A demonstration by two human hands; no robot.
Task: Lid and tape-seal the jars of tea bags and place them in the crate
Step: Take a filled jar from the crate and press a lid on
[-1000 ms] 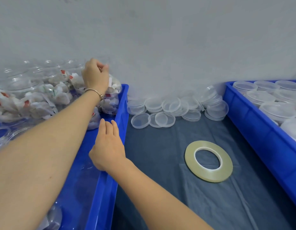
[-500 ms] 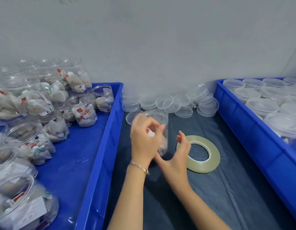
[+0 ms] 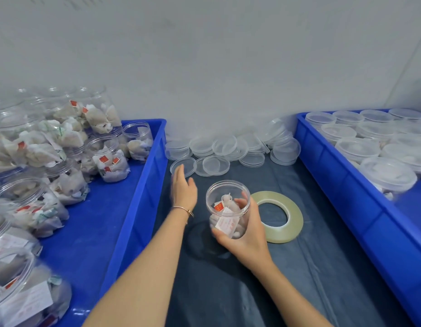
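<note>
An open clear jar of tea bags [image 3: 227, 207] stands on the dark mat, and my right hand [image 3: 246, 234] grips it round its side. My left hand [image 3: 183, 188] is stretched forward with straight fingers, holding nothing, its fingertips close to a loose clear lid [image 3: 183, 166]. A heap of clear lids [image 3: 233, 149] lies along the wall. A roll of clear tape [image 3: 276, 217] lies flat just right of the jar. The blue crate [image 3: 346, 185] on the right holds several lidded jars [image 3: 357, 148].
The blue crate [image 3: 143, 185] on the left is full of open jars of tea bags [image 3: 63, 147], some stacked. A grey wall closes the back. The dark mat [image 3: 299, 279] runs between the two crates toward me.
My left hand took a jar from the left crate to the mat and let it go. It now stretches toward the lids. My right hand has taken hold of the jar.
</note>
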